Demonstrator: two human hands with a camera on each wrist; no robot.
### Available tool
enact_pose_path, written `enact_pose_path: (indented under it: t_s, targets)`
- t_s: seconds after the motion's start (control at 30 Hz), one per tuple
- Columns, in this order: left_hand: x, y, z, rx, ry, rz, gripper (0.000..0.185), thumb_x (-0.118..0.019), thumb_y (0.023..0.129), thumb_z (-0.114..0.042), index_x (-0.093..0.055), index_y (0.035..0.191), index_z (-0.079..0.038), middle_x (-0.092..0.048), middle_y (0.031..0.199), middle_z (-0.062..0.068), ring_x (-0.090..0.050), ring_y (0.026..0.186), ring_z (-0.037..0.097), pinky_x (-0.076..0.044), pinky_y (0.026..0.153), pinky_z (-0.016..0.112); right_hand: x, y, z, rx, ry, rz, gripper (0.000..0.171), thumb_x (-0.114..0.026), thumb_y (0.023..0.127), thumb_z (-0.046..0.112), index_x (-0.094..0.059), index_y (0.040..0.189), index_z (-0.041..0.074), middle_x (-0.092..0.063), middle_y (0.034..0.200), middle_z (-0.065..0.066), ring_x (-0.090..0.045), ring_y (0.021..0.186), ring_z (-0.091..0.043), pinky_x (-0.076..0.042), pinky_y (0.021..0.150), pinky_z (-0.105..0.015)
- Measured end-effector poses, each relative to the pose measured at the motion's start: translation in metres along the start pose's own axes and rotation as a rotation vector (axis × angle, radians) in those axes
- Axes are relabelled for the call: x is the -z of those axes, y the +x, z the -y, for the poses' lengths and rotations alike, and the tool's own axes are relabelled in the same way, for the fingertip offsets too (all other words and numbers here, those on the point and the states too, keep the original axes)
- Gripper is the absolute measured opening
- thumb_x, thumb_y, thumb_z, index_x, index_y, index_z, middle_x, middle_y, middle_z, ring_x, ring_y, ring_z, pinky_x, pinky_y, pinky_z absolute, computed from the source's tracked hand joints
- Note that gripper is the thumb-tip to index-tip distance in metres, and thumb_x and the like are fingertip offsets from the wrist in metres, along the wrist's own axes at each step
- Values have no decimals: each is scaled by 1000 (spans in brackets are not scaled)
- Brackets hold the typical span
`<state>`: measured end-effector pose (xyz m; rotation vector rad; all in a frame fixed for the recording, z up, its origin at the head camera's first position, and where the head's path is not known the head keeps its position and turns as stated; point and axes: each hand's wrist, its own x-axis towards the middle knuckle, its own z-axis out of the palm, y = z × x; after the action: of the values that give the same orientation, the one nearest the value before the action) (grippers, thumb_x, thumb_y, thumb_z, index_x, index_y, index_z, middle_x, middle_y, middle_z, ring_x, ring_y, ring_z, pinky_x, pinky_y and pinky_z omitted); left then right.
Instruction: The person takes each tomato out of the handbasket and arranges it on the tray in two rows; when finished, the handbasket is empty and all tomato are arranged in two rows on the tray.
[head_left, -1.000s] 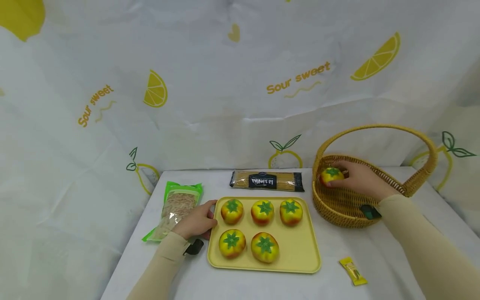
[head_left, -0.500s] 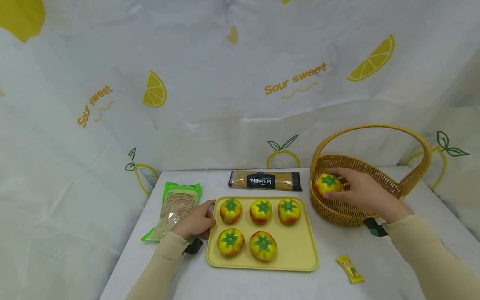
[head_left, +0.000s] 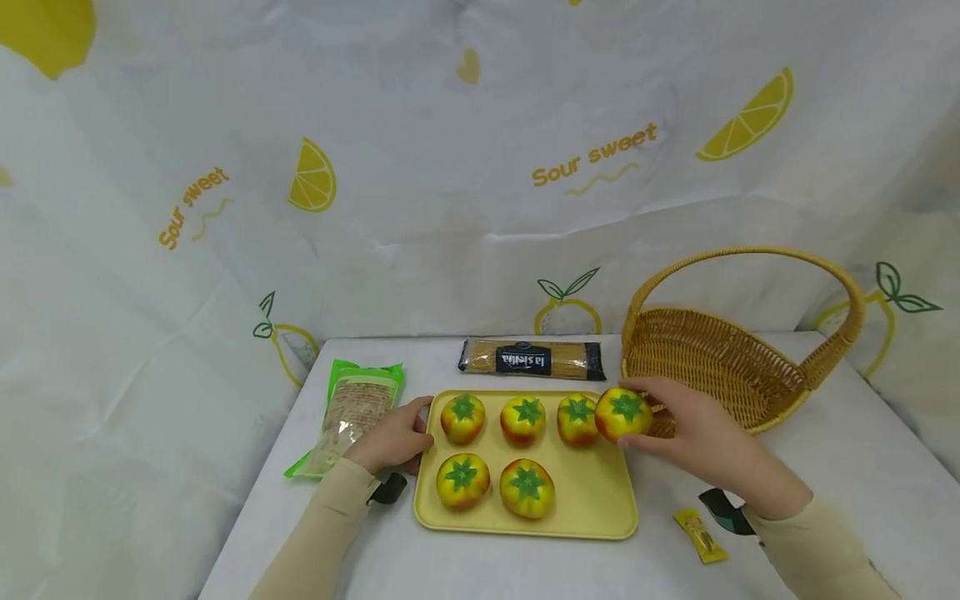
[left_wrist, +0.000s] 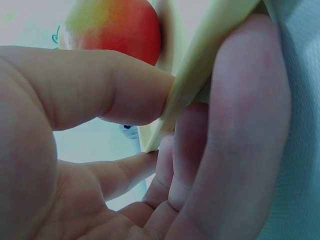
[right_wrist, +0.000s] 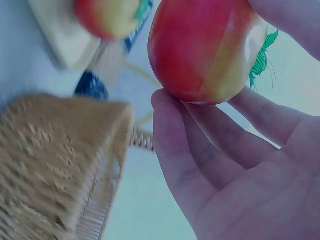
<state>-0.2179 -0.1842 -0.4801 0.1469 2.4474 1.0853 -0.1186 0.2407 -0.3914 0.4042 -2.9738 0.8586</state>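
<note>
In the head view my right hand point(head_left: 708, 442) pinches a yellow-red persimmon point(head_left: 622, 408) with a green star-shaped calyx, above the right edge of the pale yellow tray point(head_left: 596, 496). The right wrist view shows this persimmon point(right_wrist: 200, 50) between thumb and fingertips, lifted clear of the basket. Several similar persimmons lie on the tray in two rows, one of them point(head_left: 527, 489) in the front row. My left hand point(head_left: 388, 442) grips the tray's left side. In the left wrist view its thumb presses the tray rim point(left_wrist: 197, 60) and the other fingers lie against its outside and underside.
A wicker basket point(head_left: 693, 346) with a tall handle stands at the back right. Behind the tray lies a spaghetti pack point(head_left: 491, 359). A green-edged food bag point(head_left: 356, 417) is left of my left hand. A small yellow wrapped packet point(head_left: 701, 536) lies at the front right.
My right hand has brought the persimmon out of the basket, leftward and toward me, to the tray's right edge. The left hand keeps its hold on the tray.
</note>
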Motion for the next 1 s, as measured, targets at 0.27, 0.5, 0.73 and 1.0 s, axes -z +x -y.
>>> enact_pose_path:
  t_s: [0.27, 0.5, 0.73, 1.0]
  targets:
    - [0, 0, -1, -5, 8, -2, 74, -68, 95, -9, -42, 165, -13, -62, 110, 13, -69, 73, 22, -65, 58, 32, -26, -15, 10, 26, 62, 53, 74, -90, 86, 47, -62, 146, 15, -67, 144, -7, -70, 117, -19, -65, 94, -41]
    - [0, 0, 0, -4, 6, 0, 75, -68, 95, -9, -42, 165, -13, -62, 109, 13, -69, 72, 23, -65, 57, 32, -44, -21, 10, -48, 135, 154, 74, -95, 80, 43, -63, 143, 21, -67, 143, 0, -68, 119, -18, -64, 97, -46]
    - [0, 1, 2, 1, 8, -2, 74, -69, 95, -10, -42, 165, -14, -62, 110, 12, -69, 72, 23, -65, 57, 32, -55, -21, 9, -67, 150, 183, 73, -98, 78, 38, -65, 140, 19, -68, 140, -3, -67, 115, -18, -64, 96, -46]
    - [0, 0, 0, -2, 6, 1, 74, -68, 96, -10, -43, 165, -14, -62, 109, 12, -69, 72, 22, -65, 58, 32, -62, -21, 6, -49, 107, 182, 74, -99, 75, 40, -66, 138, 20, -69, 137, 0, -67, 117, -16, -63, 98, -44]
